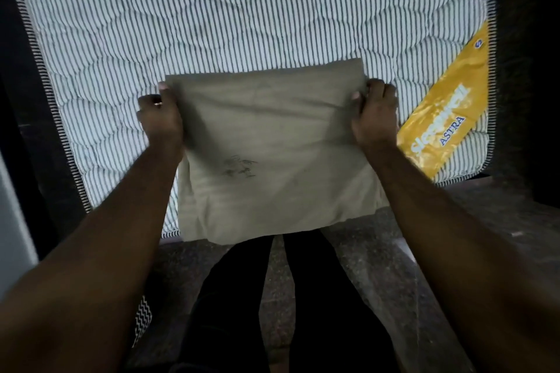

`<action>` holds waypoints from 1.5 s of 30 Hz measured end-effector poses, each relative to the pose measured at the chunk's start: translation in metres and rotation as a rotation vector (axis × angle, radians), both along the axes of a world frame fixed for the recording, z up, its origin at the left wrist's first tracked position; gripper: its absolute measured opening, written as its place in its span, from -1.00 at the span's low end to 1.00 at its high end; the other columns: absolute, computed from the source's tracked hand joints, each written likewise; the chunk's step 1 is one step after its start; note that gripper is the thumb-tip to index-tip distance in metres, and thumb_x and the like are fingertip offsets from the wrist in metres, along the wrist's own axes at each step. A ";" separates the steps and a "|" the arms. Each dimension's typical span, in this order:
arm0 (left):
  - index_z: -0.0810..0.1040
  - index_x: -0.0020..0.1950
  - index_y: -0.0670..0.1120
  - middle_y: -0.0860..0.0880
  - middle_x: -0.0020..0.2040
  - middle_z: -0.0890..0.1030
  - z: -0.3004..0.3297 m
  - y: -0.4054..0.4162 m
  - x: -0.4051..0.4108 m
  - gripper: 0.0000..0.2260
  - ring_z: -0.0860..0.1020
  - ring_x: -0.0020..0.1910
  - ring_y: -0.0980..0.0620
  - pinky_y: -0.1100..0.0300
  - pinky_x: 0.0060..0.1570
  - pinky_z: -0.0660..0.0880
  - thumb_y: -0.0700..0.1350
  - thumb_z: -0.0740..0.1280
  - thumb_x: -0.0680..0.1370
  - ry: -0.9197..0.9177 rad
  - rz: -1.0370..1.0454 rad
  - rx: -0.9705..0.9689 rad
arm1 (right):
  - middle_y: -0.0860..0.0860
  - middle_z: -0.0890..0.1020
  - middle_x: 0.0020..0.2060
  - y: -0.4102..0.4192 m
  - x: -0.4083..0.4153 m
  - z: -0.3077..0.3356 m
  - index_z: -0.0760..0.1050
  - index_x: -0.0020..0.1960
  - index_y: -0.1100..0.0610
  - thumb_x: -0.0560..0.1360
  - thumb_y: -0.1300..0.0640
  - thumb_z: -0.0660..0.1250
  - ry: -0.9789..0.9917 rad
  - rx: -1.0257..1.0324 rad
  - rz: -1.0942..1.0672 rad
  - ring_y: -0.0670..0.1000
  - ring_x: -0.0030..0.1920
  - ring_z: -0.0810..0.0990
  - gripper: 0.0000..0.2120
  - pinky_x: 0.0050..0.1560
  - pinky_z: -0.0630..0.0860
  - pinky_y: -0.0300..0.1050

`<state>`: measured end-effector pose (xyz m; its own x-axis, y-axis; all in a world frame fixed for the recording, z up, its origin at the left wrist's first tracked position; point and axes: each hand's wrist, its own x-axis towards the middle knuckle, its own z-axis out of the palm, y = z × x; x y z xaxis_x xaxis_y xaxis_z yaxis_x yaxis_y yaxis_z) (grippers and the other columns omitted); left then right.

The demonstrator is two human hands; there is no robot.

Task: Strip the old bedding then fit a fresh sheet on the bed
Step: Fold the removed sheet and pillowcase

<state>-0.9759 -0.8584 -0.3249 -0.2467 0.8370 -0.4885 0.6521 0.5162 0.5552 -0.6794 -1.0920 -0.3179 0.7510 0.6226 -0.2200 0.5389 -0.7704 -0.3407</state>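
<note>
Both hands' grip [162, 118] [375, 112] pinching folded sheet [272, 154] top corners over mattress [212, 15].

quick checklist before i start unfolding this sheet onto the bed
1. Mattress stripped bare: ok, striped quilting shows, no old bedding on it in view.
2. Folded sheet in hand: ok, held above the near edge.
3. Left hand grip on its side edge: ok.
4. Right hand grip on the opposite edge: ok.
5. Sheet size matches the bed: cannot tell while folded.
6. Far corners of mattress reachable: cannot tell, out of view.
</note>
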 end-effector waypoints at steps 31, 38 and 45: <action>0.56 0.33 -0.17 -0.12 0.11 0.72 0.386 -0.057 -0.006 -0.48 0.71 0.07 -0.04 0.07 -0.05 0.65 0.23 0.30 0.62 -0.851 0.021 0.009 | -0.14 0.66 0.00 0.028 -0.025 0.401 0.46 0.20 0.09 0.67 0.15 0.23 0.996 0.875 -0.274 -0.23 -0.06 0.68 -0.87 -0.06 0.57 -0.29; 0.48 0.44 -0.08 -0.11 0.31 0.63 0.400 -0.036 -0.002 -0.41 0.62 0.26 -0.11 -0.09 0.17 0.58 0.25 0.40 0.55 -0.916 -0.050 0.094 | 0.00 0.58 0.34 0.033 -0.010 0.414 0.35 0.47 0.01 0.59 0.00 0.35 0.769 0.914 -0.078 0.00 0.35 0.54 -0.53 0.39 0.46 -0.01; 0.50 0.42 -0.17 -0.15 0.29 0.64 0.295 -0.069 -0.025 -0.59 0.58 0.29 -0.17 -0.04 0.19 0.55 -0.05 0.38 0.62 -0.763 -0.044 -0.172 | 0.06 0.62 0.27 -0.006 -0.024 0.283 0.38 0.45 0.20 0.56 0.15 0.39 0.846 0.561 -0.088 0.03 0.30 0.58 -0.51 0.39 0.46 0.05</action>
